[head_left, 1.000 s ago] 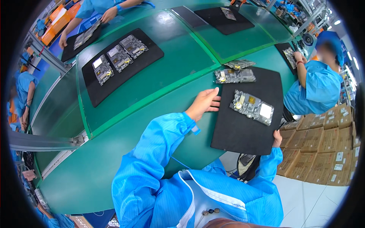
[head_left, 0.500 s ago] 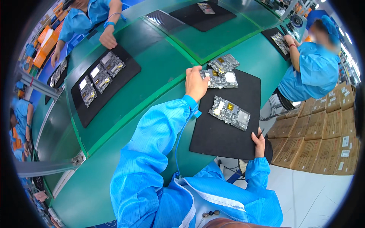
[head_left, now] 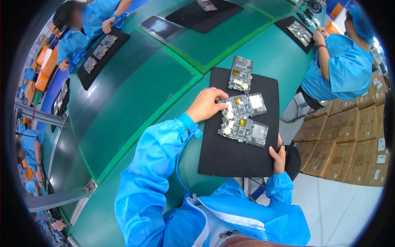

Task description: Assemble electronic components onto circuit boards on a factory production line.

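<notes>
Left hand (head_left: 204, 106) on middle circuit board (head_left: 242, 106), fingers spread loose over its left edge, on black mat (head_left: 238, 158) on green table (head_left: 135, 94). Right hand (head_left: 278, 155) pinching mat's corner at 4 o'clock. Nearer board (head_left: 243, 129) just below, third board (head_left: 240, 74) at 12. Brown cartons (head_left: 349, 144) stacked at 3 o'clock (white labels, too small to read).

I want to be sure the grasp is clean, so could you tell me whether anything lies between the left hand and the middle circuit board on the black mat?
Nothing visible does: the left hand already touches the middle green circuit board at its left edge on the black rectangular mat.
</notes>
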The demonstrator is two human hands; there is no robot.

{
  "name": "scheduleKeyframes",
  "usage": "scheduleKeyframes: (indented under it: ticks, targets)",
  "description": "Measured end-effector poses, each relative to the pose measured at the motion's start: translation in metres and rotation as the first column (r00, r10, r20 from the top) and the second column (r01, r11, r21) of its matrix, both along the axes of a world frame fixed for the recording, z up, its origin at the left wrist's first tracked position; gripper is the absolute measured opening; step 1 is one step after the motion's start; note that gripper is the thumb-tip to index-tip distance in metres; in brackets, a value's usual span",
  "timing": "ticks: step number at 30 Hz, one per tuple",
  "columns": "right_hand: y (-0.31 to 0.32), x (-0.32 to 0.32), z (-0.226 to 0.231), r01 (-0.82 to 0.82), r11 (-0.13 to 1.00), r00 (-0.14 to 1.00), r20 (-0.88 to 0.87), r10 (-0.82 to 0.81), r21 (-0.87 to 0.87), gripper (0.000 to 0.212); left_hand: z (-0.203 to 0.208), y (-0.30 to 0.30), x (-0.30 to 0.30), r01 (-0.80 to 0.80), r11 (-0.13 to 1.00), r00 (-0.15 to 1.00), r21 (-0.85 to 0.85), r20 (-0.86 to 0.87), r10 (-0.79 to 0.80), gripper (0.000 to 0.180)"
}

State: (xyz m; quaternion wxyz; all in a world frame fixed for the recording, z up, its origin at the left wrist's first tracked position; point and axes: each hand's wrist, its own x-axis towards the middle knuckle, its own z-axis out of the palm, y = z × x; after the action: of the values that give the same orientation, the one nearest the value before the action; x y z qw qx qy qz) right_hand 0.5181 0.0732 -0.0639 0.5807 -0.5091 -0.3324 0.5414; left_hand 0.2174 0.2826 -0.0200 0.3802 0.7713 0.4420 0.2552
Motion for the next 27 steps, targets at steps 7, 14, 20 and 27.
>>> scheduleKeyframes:
  ticks: [7, 14, 20, 27]
  targets:
    - [-0.001, -0.004, 0.002, -0.004, 1.0, 0.998, 0.064, 0.004, -0.007, 0.077, 0.024, 0.013, 0.087, -0.364, 0.868, 0.876, 0.338, -0.193, 0.442, 0.093]
    - [-0.002, -0.005, 0.0, 0.004, 0.999, 0.999, 0.042, -0.002, -0.048, 0.077, -0.006, 0.048, 0.082, -0.193, 0.895, 0.938, 0.402, -0.192, 0.288, 0.078]
    - [-0.003, -0.003, -0.005, 0.018, 0.999, 1.0, 0.024, -0.017, -0.029, 0.077, -0.009, 0.072, 0.049, 0.063, 0.94, 0.985, 0.336, -0.171, -0.005, 0.078]
    - [-0.001, -0.002, -0.005, 0.011, 1.0, 1.0, 0.023, -0.011, -0.022, 0.078, -0.009, 0.084, 0.048, 0.119, 0.979, 0.888, -0.163, 0.458, -0.032, 0.074]
